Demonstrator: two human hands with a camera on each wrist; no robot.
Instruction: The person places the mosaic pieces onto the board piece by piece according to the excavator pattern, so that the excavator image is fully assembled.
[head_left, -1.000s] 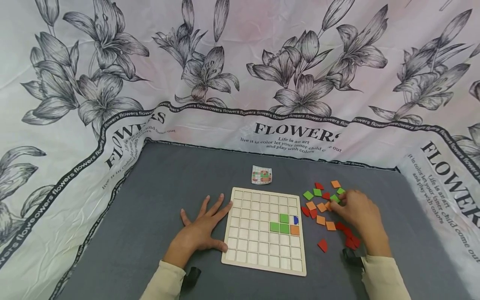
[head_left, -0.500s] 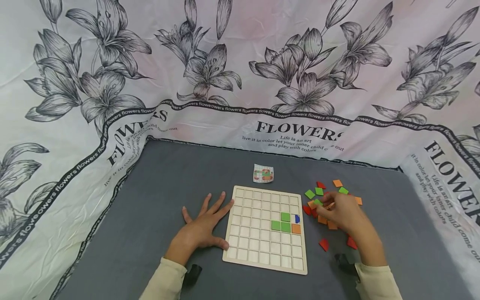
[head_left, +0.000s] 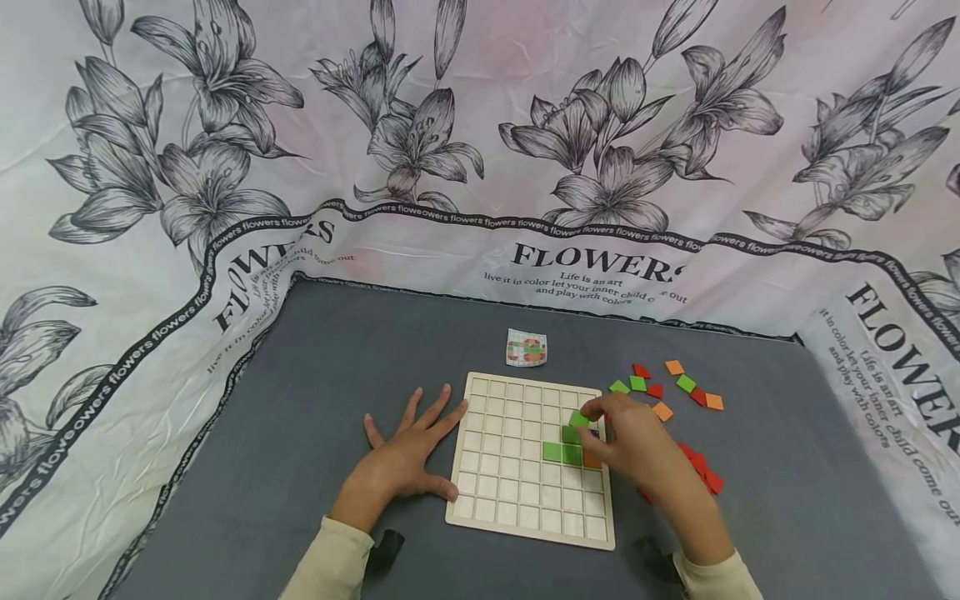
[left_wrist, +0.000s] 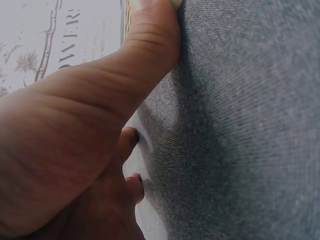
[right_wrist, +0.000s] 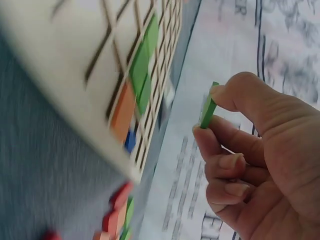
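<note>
A pale wooden grid board (head_left: 498,467) lies on the grey table. Set in its cells are several green square tiles (head_left: 552,452), an orange tile (head_left: 592,459) and a blue piece (right_wrist: 130,140), the last partly hidden in the head view. My right hand (head_left: 645,442) pinches a green square tile (right_wrist: 209,107) between thumb and forefinger, above the board's right side. My left hand (head_left: 405,458) lies spread at the board's left edge, thumb and a fingertip touching the rim; in the left wrist view the left thumb (left_wrist: 145,45) meets the board's edge.
Loose red, orange and green tiles (head_left: 674,367) lie scattered right of the board, with a cluster of red pieces (head_left: 701,468) nearer me. A small printed pattern card (head_left: 527,347) lies behind the board. Flower-printed cloth (head_left: 420,250) rises around the table.
My right hand has picked up a green tile from the loose pieces and carried it left over the board. My left hand has stayed at the board's edge.
</note>
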